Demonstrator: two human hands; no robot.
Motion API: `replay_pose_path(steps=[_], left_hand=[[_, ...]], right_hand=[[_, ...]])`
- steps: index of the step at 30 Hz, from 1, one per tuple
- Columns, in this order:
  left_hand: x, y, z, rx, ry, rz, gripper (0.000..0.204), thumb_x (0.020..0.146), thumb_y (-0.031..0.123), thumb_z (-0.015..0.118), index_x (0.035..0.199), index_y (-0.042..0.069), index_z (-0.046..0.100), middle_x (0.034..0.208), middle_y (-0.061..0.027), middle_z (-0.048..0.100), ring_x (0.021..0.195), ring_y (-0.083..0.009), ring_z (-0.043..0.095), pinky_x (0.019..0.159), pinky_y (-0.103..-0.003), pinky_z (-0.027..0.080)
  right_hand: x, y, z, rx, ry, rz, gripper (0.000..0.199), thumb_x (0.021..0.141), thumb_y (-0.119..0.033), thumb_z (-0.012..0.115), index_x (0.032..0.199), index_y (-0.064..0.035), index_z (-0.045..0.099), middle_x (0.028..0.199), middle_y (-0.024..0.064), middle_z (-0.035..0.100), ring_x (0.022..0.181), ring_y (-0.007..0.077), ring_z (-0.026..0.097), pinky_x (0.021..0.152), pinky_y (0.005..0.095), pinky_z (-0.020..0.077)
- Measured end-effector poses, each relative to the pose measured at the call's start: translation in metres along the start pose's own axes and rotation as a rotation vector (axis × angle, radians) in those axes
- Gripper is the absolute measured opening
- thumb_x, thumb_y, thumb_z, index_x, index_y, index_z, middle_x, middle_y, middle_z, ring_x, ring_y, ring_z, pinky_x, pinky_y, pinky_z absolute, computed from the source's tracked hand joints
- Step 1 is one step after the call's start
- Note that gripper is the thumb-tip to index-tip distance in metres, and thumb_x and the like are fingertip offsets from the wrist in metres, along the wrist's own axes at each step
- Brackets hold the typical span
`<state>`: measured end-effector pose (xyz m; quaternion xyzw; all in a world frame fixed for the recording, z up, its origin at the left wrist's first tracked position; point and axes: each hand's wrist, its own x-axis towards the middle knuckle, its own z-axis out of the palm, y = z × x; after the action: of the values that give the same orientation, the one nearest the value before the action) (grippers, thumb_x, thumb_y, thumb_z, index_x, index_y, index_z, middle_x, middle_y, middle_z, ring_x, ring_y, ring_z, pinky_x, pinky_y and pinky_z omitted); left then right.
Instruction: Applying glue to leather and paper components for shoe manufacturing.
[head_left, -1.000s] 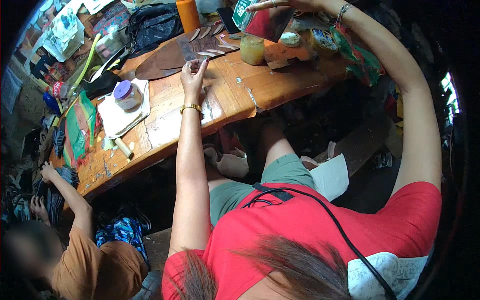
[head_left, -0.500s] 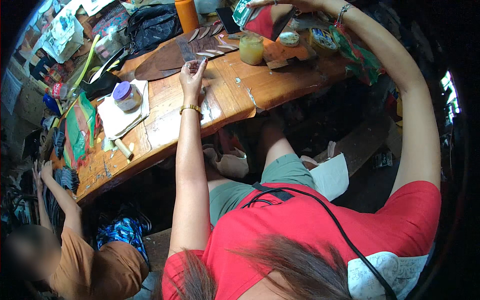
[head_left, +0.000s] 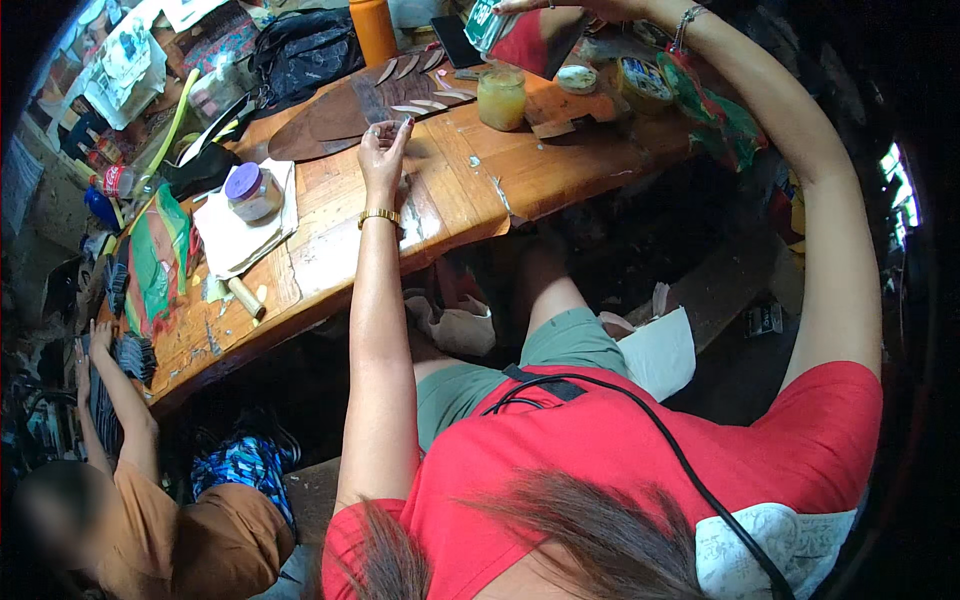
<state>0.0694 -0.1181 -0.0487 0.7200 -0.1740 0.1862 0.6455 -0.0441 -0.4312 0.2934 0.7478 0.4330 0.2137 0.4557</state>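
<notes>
Right hand (head_left: 560,8), stretched far beyond the amber jar (head_left: 501,97), has closed around a red-and-green packet (head_left: 520,35) and lifted it since a second ago. Left hand (head_left: 383,150) stays near that jar, fingertips pinching something too small to tell.

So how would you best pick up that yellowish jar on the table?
Probably around its sides, from above or from the person's side. The jar stands upright with no lid that I can see, so its rim offers little to hold. Thin curved pieces lie to its left and a red-and-green packet is behind it; the near side looks clearest.
</notes>
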Motion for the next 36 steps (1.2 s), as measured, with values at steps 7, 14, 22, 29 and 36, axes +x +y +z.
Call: replay_pose_path(steps=[7, 14, 22, 29, 36], left_hand=[[-0.0006, -0.0016, 0.0005, -0.015, 0.0, 0.013, 0.033, 0.093, 0.029, 0.081, 0.103, -0.001, 0.073, 0.088, -0.0036, 0.074, 0.078, -0.0081, 0.065, 0.072, -0.023, 0.052], [0.0001, -0.0034, 0.0011, -0.005, 0.009, -0.05, 0.033, 0.093, 0.029, 0.081, 0.103, -0.001, 0.073, 0.089, -0.0048, 0.074, 0.08, -0.0089, 0.067, 0.074, -0.023, 0.053], [-0.0012, -0.0004, 0.0021, -0.073, 0.016, 0.008, 0.03, 0.09, 0.027, 0.083, 0.098, -0.001, 0.073, 0.084, -0.0058, 0.074, 0.074, -0.0102, 0.065, 0.068, -0.026, 0.053], [-0.0007, -0.0009, 0.0024, -0.054, 0.035, -0.06, 0.033, 0.09, 0.029, 0.084, 0.099, -0.001, 0.073, 0.085, -0.0062, 0.074, 0.074, -0.0101, 0.065, 0.068, -0.025, 0.052], [-0.0019, 0.0016, 0.0002, -0.031, -0.01, -0.033, 0.029, 0.094, 0.025, 0.079, 0.103, -0.001, 0.073, 0.09, -0.0052, 0.075, 0.08, -0.009, 0.067, 0.074, -0.024, 0.053]], right_hand=[[0.0028, 0.0012, 0.0019, -0.043, 0.029, -0.009, 0.101, 0.079, -0.014, 0.072, 0.163, -0.0444, 0.025, 0.144, 0.0112, 0.047, 0.138, 0.0319, 0.045, 0.119, 0.0529, 0.0308], [0.0041, 0.002, 0.0021, -0.038, 0.027, -0.015, 0.1, 0.079, -0.015, 0.071, 0.163, -0.0443, 0.025, 0.143, 0.011, 0.047, 0.138, 0.0317, 0.045, 0.119, 0.0529, 0.0307], [0.0061, 0.0038, 0.0047, -0.045, 0.035, -0.019, 0.099, 0.08, -0.015, 0.071, 0.163, -0.0442, 0.025, 0.143, 0.0108, 0.047, 0.138, 0.0314, 0.045, 0.119, 0.0529, 0.0305], [0.0052, 0.005, 0.005, -0.048, 0.039, -0.022, 0.098, 0.08, -0.015, 0.07, 0.163, -0.0441, 0.025, 0.143, 0.0106, 0.047, 0.138, 0.0311, 0.045, 0.12, 0.0529, 0.0303], [0.0048, 0.0026, 0.0048, -0.067, 0.049, -0.034, 0.097, 0.081, -0.015, 0.07, 0.163, -0.044, 0.025, 0.143, 0.0103, 0.048, 0.138, 0.0308, 0.045, 0.12, 0.0529, 0.0301]])
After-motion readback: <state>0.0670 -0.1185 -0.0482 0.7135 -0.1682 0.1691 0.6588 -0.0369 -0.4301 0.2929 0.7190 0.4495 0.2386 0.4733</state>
